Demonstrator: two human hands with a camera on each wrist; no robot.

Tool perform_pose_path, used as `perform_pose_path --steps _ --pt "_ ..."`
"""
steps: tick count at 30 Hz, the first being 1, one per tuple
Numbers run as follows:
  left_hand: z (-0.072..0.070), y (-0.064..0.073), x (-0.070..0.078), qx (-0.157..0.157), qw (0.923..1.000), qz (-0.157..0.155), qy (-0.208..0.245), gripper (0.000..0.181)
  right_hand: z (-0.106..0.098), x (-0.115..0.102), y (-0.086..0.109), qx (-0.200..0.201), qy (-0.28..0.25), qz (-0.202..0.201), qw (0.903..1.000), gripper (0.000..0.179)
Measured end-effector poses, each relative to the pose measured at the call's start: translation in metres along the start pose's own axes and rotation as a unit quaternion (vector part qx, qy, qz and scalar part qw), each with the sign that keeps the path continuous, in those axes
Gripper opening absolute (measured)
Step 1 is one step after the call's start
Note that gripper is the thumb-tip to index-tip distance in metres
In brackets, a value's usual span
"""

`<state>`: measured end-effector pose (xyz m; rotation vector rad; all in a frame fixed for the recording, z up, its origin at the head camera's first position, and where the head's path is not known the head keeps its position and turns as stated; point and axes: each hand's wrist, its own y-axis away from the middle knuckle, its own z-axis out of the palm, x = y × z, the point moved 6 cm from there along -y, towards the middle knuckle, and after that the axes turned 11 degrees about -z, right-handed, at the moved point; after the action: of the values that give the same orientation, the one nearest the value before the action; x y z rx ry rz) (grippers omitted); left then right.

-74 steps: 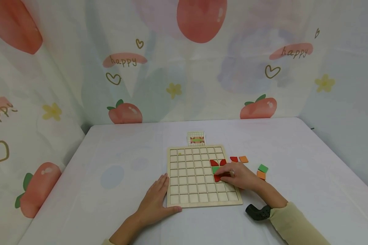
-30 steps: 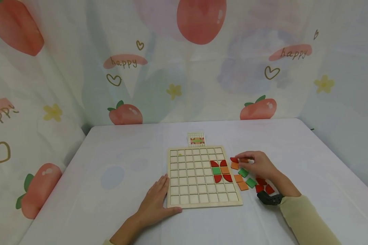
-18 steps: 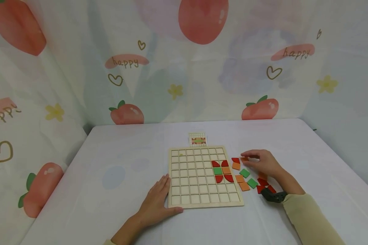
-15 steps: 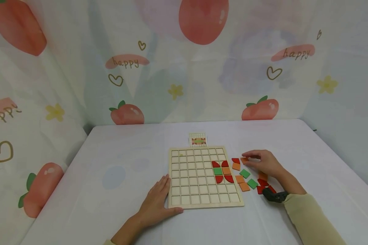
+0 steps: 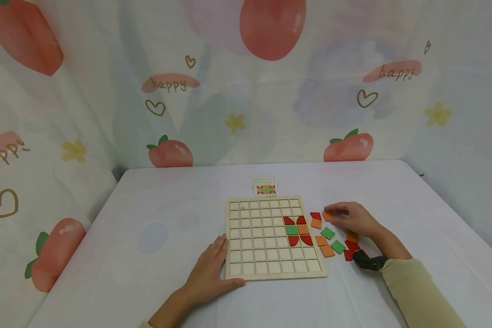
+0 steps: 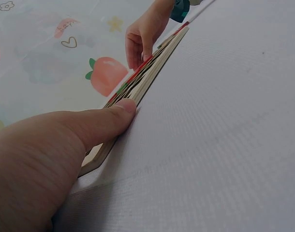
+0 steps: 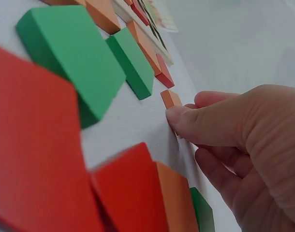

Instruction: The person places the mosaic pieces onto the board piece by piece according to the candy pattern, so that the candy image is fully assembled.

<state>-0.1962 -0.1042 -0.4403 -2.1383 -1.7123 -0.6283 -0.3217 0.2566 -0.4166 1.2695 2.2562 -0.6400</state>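
Toward the right of the head frame, the right hand (image 5: 354,219) pinches an orange tile (image 5: 327,217) near loose red, orange and green tiles (image 5: 338,247), while below centre the left hand (image 5: 208,272) lies with extended fingers along the gridded board's (image 5: 260,255) left edge, thumb at its bottom edge.

The patterned backdrop (image 5: 266,100) reads "happy" twice at the back and, partly cut off, at left.
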Motion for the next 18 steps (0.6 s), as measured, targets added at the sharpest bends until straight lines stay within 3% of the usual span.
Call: perform_pose_path --steps 18 --pt "0.0001 -0.0001 -0.0004 0.0 1.0 -0.001 -0.004 0.106 -0.0004 0.0008 0.0018 0.036 0.001 0.012 0.9993 0.04"
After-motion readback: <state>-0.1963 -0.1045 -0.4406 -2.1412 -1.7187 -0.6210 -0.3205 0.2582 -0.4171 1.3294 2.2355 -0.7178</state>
